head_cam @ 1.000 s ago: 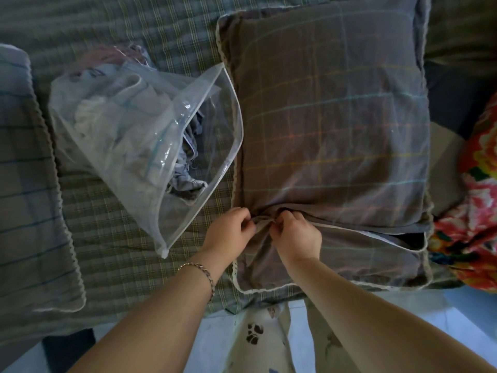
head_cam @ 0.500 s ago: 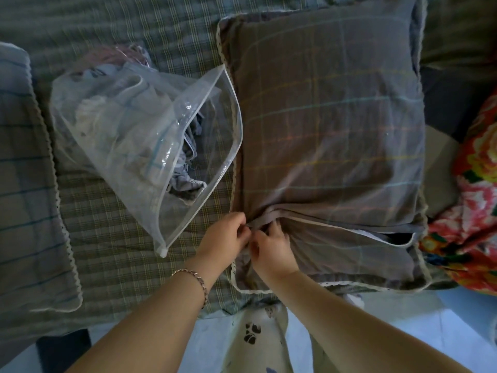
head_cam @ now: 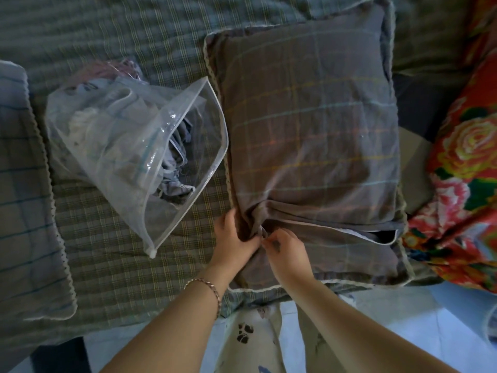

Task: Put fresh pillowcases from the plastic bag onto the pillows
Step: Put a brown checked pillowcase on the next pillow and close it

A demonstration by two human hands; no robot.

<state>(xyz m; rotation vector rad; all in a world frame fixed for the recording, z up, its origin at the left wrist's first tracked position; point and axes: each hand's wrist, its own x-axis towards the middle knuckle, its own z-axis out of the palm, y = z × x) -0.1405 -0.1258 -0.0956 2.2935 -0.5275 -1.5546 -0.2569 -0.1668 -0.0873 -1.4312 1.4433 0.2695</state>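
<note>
A pillow in a grey-purple checked pillowcase (head_cam: 309, 130) lies on the bed, its open seam running along the near side. My left hand (head_cam: 234, 238) pinches the bunched fabric at the seam's left end. My right hand (head_cam: 285, 251) grips the same seam right beside it; the two hands touch. At the seam's right end the case gapes and shows a pale inner edge (head_cam: 376, 232). A clear plastic bag (head_cam: 134, 157) with folded cloth inside lies open to the left of the pillow.
A second checked pillow (head_cam: 24, 197) lies at the far left. A red floral quilt (head_cam: 468, 170) is heaped at the right. The green checked bedspread (head_cam: 121, 265) ends at the near edge, with pale floor (head_cam: 390, 319) below it.
Both hands have slid left along the seam toward the pillow's left corner, and the fabric there is more bunched. The bag has not moved.
</note>
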